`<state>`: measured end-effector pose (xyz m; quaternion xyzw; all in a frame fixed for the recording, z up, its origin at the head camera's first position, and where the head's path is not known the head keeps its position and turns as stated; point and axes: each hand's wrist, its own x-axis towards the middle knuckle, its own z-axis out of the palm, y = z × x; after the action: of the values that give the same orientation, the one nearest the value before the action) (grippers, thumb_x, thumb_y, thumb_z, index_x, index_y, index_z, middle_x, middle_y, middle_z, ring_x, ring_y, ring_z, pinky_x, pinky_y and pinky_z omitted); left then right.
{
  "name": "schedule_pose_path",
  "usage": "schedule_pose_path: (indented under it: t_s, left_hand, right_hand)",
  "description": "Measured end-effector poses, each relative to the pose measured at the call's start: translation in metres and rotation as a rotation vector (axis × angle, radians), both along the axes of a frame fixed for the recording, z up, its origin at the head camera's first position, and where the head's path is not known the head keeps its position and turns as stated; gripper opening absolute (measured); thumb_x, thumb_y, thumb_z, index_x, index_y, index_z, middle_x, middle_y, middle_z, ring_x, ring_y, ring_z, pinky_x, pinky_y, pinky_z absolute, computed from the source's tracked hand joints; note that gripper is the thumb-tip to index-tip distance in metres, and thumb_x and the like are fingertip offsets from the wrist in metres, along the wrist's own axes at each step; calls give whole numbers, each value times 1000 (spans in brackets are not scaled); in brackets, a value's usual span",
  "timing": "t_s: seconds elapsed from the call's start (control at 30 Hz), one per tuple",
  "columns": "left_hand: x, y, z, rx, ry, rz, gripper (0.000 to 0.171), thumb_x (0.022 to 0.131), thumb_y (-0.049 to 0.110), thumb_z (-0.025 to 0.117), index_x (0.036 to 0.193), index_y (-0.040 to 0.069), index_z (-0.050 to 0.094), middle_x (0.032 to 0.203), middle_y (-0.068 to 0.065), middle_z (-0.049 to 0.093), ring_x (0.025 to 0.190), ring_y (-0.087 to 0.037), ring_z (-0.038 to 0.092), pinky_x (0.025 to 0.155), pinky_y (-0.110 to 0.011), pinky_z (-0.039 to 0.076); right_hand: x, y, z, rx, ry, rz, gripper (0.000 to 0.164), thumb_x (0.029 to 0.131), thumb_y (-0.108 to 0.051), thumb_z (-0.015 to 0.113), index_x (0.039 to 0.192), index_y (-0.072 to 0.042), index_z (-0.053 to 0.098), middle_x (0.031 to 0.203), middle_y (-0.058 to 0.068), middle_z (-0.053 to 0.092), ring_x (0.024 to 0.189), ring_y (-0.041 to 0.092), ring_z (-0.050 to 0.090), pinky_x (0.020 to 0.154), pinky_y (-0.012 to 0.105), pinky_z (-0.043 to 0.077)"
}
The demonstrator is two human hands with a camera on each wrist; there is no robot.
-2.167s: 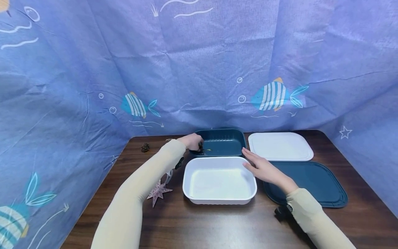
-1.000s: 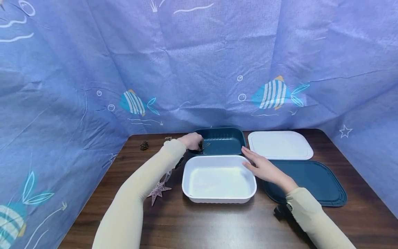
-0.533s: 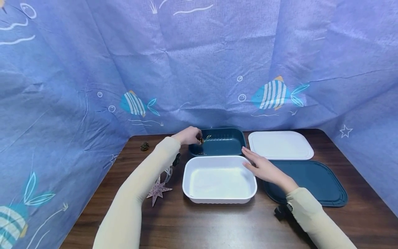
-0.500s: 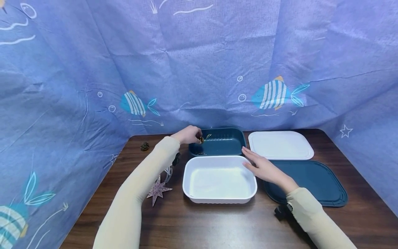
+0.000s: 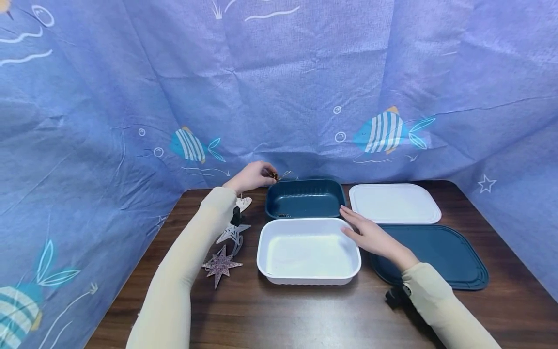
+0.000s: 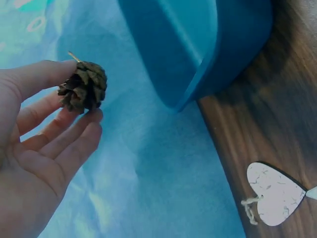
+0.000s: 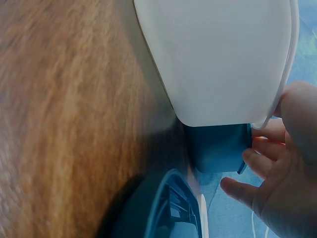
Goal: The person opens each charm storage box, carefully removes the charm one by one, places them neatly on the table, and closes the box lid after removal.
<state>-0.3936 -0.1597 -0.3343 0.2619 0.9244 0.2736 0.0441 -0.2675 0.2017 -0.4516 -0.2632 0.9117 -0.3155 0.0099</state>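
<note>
My left hand (image 5: pixel 252 176) pinches a small brown pine cone (image 6: pixel 85 88) with a gold loop, thumb above and fingertips below. In the head view it is over the back left corner of the dark teal box (image 5: pixel 305 185). Something small, dark and gold (image 5: pixel 283 215) lies inside that box at its front left. My right hand (image 5: pixel 375 237) is stretched flat, thumb at the rim of the white box (image 5: pixel 308 280) and fingertips at the teal box's right front corner. In the right wrist view my right fingers (image 7: pixel 257 163) lie along both rims, nearly straight.
Left of the boxes lie a glittery pink star (image 5: pixel 221 265), a white star (image 5: pixel 233 232) and a white heart (image 6: pixel 275 194) with a string. A white lid (image 5: pixel 394 204) and a dark teal lid (image 5: pixel 431 257) lie to the right. A fish-print cloth (image 5: pixel 279 97) hangs behind the table.
My left hand has lifted the pine cone out of the teal box, moving up and left past its rim. My sleeve now hides another pine cone at the table's left. My right hand has stayed still.
</note>
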Motion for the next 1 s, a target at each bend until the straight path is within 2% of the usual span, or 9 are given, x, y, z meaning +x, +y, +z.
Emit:
schedule_pose_path:
  t_s: [0.1, 0.2, 0.47, 0.7, 0.87, 1.0]
  left_hand:
    - [2, -12, 2, 70, -2, 24, 32, 95, 18, 71, 123, 4, 68, 123, -11, 65, 113, -27, 63, 96, -43, 50]
    - [4, -24, 4, 103, -1, 50, 33, 95, 18, 70, 125, 6, 67, 126, -11, 63, 116, -28, 62, 99, -44, 49]
    - [11, -64, 15, 109, 44, 172, 39, 96, 22, 71, 130, 4, 64, 123, -14, 66, 115, -31, 62, 98, -48, 49]
    - [26, -105, 23, 117, 32, 291, 41, 97, 26, 70, 131, 5, 62, 120, -14, 67, 113, -31, 62, 95, -50, 49]
    - [36, -134, 22, 109, 39, 385, 42, 96, 31, 70, 130, 6, 64, 120, -14, 67, 112, -31, 62, 94, -50, 49]
    - [45, -156, 14, 122, 48, 446, 45, 96, 32, 72, 130, 5, 64, 120, -16, 68, 110, -32, 62, 91, -49, 50]
  right_hand:
    - [0, 0, -1, -1, 0, 2, 61, 107, -32, 51, 156, -1, 32, 164, 17, 25, 148, 39, 27, 113, 59, 30]
    - [0, 0, -1, -2, 1, 2, 61, 107, -32, 51, 156, -1, 32, 164, 17, 25, 148, 39, 27, 113, 59, 30]
    - [-2, 1, -3, 5, -5, 1, 63, 107, -35, 49, 157, -2, 31, 165, 15, 23, 148, 38, 26, 114, 58, 28]
    - [-3, 1, 0, 11, -11, 5, 63, 108, -34, 49, 157, -1, 29, 165, 16, 22, 148, 39, 26, 114, 59, 28]
    - [-2, 1, 2, 8, -21, 0, 62, 108, -34, 49, 157, -1, 29, 165, 16, 21, 149, 40, 24, 115, 59, 27]
    - [-1, 0, -1, -1, -24, 3, 62, 108, -34, 49, 157, -2, 29, 165, 15, 21, 149, 39, 23, 115, 59, 26]
